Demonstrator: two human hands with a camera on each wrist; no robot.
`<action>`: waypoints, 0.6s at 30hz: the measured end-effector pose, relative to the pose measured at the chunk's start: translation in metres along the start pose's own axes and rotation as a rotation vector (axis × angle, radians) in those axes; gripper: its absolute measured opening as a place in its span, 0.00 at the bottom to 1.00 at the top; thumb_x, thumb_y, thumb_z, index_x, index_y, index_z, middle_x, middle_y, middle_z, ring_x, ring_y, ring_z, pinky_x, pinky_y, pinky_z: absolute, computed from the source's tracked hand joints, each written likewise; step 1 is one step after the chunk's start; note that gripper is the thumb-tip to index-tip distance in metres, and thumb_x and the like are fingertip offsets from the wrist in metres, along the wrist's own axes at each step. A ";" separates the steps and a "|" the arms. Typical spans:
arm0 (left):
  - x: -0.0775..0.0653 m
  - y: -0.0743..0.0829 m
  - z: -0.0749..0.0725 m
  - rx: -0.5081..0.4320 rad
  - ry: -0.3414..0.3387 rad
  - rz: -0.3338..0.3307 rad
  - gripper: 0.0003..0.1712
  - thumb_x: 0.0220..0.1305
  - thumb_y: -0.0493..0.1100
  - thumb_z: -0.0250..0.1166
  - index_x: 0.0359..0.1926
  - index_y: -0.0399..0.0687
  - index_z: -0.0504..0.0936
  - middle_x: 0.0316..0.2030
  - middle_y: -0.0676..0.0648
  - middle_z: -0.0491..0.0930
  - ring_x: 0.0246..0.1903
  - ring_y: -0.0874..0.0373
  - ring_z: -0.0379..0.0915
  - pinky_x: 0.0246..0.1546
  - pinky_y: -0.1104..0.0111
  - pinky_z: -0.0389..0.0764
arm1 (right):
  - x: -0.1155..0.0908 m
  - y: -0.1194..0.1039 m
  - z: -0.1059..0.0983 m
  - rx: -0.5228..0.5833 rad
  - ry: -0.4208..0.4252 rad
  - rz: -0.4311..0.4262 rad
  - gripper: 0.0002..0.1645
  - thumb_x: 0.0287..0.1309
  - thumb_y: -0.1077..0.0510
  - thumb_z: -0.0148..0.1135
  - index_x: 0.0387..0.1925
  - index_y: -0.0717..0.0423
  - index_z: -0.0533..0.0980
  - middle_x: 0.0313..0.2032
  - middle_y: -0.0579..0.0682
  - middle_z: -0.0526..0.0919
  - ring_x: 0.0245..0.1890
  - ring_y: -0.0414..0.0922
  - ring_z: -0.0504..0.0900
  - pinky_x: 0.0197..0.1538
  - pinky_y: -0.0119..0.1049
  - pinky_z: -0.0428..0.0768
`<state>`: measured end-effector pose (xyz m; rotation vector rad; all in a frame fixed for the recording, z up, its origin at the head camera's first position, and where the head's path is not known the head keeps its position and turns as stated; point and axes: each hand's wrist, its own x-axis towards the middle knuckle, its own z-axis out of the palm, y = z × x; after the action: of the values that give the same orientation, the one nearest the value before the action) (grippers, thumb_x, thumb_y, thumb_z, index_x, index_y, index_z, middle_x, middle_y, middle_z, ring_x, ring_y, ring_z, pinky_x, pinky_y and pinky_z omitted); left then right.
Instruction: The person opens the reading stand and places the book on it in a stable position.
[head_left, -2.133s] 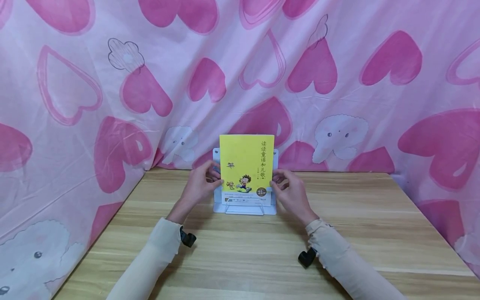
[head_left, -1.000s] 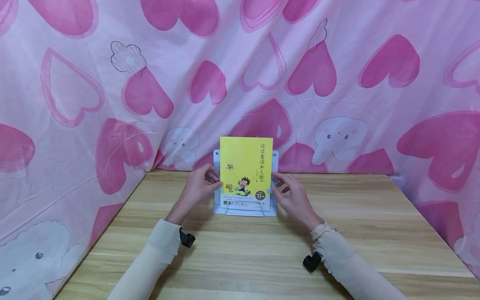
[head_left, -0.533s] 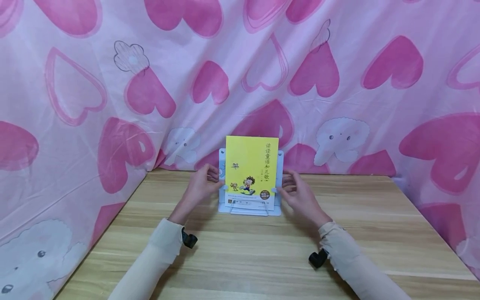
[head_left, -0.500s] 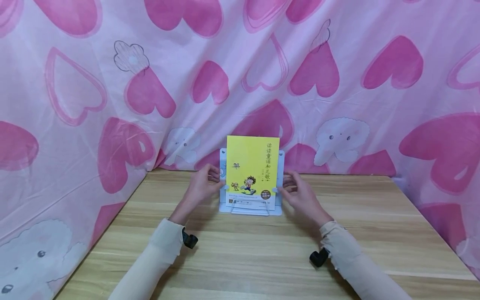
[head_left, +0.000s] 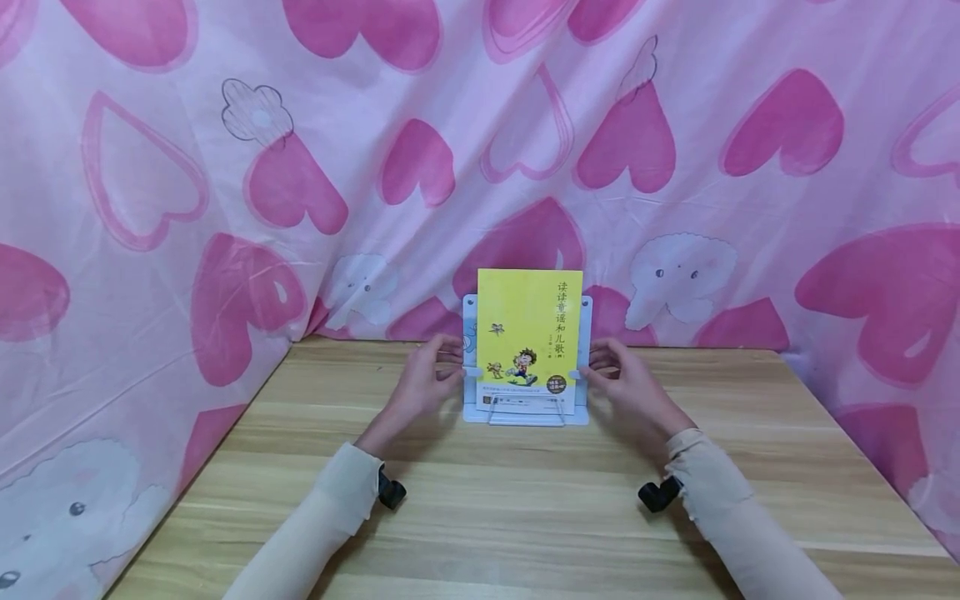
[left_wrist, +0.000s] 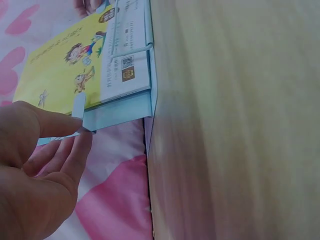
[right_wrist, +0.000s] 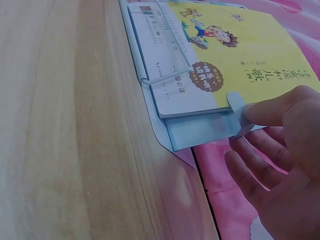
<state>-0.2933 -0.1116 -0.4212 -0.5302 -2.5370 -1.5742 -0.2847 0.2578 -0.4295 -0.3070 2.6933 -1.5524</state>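
Observation:
A yellow book point(head_left: 528, 321) with cartoon children on its cover stands upright on a light-blue book stand point(head_left: 470, 408) near the table's far edge. A wire holder point(head_left: 527, 424) crosses the front of the book's lower part. My left hand point(head_left: 422, 385) pinches the stand's left edge, thumb against a small pale clip point(left_wrist: 79, 106) and fingers behind the panel. On the opposite side my right hand point(head_left: 633, 390) grips the right edge the same way, its thumb at the other clip point(right_wrist: 237, 109). Both clips lie over the cover's edges. The stand's back is hidden.
The wooden table point(head_left: 510, 508) runs in front of the stand and out to both sides. Behind it hangs a pink curtain point(head_left: 375, 92) with hearts, close to the table's back edge. A small black camera is strapped to each wrist.
The stand, with the book on it, has shifted to the right across the table. Both hands have moved along with it, still holding its two edges.

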 end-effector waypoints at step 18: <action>-0.001 -0.003 0.005 0.015 0.012 0.008 0.29 0.71 0.29 0.70 0.70 0.39 0.75 0.61 0.40 0.81 0.62 0.46 0.83 0.59 0.62 0.88 | 0.004 0.000 -0.007 -0.071 0.012 -0.049 0.26 0.75 0.52 0.68 0.67 0.53 0.73 0.58 0.55 0.83 0.60 0.53 0.82 0.69 0.54 0.81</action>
<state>-0.2931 -0.1088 -0.4257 -0.5266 -2.5325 -1.5498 -0.2897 0.2627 -0.4258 -0.3696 2.7750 -1.4774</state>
